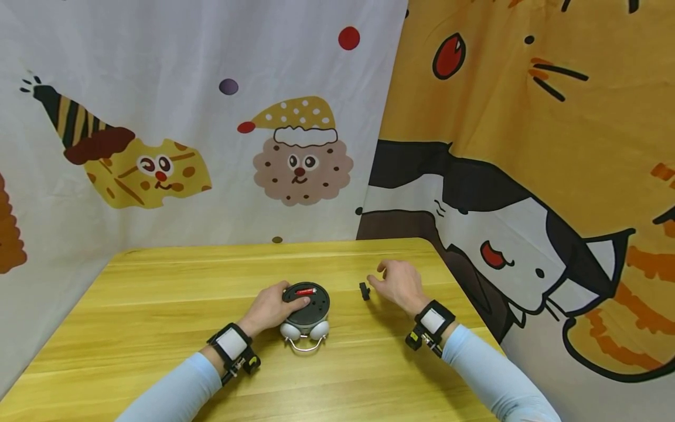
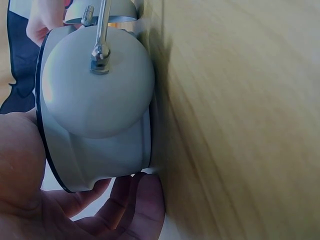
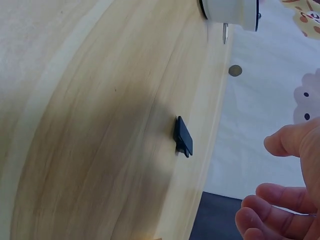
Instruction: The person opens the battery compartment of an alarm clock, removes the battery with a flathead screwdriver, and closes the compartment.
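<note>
A white twin-bell alarm clock (image 1: 315, 313) lies on the table with its black back facing up and its bells and wire handle toward me. In its open battery compartment sits a red battery (image 1: 306, 291). My left hand (image 1: 266, 308) grips the clock's left side, thumb over the back; the left wrist view shows fingers curled beneath the case, near one bell (image 2: 100, 85). To the right, a small black battery cover (image 1: 364, 291) rests on the wood. Close beside it hovers my right hand (image 1: 399, 284), its fingers loosely bent and holding nothing.
The yellow wood-grain table (image 1: 158, 316) reaches back to a white printed curtain (image 1: 174, 58). Along the right edge hangs an orange curtain with cat drawings (image 1: 490, 117). Both wrists carry strapped-on cameras.
</note>
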### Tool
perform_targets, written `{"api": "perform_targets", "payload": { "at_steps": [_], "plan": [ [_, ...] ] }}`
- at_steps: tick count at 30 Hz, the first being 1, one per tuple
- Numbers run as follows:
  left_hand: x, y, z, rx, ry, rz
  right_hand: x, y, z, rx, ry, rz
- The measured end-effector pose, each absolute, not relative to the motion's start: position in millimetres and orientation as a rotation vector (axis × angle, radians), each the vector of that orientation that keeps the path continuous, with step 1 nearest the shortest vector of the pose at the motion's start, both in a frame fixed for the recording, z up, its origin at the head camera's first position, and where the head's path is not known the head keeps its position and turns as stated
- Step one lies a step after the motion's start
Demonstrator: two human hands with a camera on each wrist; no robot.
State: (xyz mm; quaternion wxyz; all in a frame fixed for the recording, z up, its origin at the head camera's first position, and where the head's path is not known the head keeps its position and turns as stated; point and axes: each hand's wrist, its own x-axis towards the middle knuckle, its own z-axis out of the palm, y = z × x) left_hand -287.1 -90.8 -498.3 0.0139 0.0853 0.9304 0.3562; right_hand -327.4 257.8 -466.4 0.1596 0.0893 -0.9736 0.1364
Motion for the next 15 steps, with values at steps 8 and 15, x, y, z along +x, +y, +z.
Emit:
{"api": "perform_targets", "payload": {
  "at_steps": [8, 15],
  "plan": [
    [-287.4, -91.7, -498.4, 0.259, 2.898, 1.102, -324.5, 248.5, -464.6, 0.313, -2.750, 0.490],
    [-287.4, -91.8, -498.3, 0.262, 2.891, 1.102, -322.1, 235.5, -459.4, 0.352, -2.752, 0.597]
  ]
}}
